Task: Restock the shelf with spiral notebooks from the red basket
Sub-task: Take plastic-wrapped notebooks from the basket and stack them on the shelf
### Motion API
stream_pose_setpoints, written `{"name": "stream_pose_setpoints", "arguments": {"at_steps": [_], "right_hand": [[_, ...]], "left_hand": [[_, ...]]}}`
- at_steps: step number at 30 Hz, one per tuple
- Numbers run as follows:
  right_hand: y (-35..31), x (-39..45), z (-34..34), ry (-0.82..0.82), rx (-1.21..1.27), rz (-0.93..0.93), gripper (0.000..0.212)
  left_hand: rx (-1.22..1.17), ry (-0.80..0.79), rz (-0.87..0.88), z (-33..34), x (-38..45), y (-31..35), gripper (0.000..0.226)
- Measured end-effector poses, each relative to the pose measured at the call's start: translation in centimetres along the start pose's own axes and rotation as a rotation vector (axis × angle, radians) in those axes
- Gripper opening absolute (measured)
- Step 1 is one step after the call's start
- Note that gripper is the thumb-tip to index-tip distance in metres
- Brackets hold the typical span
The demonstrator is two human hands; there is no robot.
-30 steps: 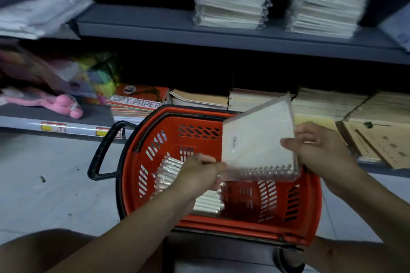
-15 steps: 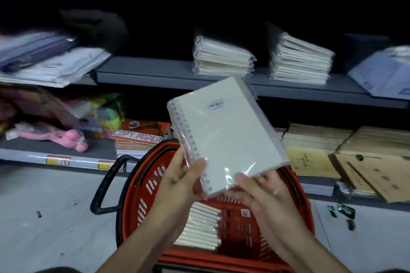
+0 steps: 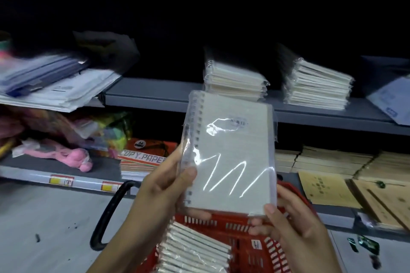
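- I hold a cream spiral notebook in glossy clear plastic wrap (image 3: 230, 153) upright above the red plastic basket (image 3: 248, 248), short of the grey metal shelf (image 3: 155, 93).
- It looks light and fairly stiff, with slippery film; the edges suit gripping.
- My left hand (image 3: 164, 186) pinches the coil side, thumb in front.
- My right hand (image 3: 292, 226) grips the lower right corner.

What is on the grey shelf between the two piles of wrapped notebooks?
Nothing that the head view shows. Between the left pile of plastic-wrapped spiral notebooks and the taller right pile, only bare grey metal shelf shows, with dark space behind.
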State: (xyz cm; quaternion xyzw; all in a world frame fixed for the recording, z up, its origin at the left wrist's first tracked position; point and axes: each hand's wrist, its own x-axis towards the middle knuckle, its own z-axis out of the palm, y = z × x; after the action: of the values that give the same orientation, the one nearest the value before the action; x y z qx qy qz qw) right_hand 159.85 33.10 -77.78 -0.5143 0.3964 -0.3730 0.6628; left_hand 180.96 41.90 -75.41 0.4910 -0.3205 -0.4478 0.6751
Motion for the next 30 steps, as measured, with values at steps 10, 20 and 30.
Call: {"name": "stream_pose_setpoints", "arguments": {"at_steps": [10, 20, 30], "right_hand": [[-6.4, 7.3, 2.1, 0.013, 0.069, -0.133, 0.034], [-12.4, 21.1, 4.1, -0.04, 0.21, -0.022, 0.033], [-10.9, 21.0, 3.2, 0.118, 0.054, -0.218, 0.03]], "left_hand": [[0.027, 0.192, 0.173, 2.0, 6.8, 4.4, 0.058], [0.097, 0.356, 0.214, 3.8, 19.4, 9.7, 0.061], [0.432, 0.454, 0.376, 3.2, 19.2, 7.4, 0.055]]}}
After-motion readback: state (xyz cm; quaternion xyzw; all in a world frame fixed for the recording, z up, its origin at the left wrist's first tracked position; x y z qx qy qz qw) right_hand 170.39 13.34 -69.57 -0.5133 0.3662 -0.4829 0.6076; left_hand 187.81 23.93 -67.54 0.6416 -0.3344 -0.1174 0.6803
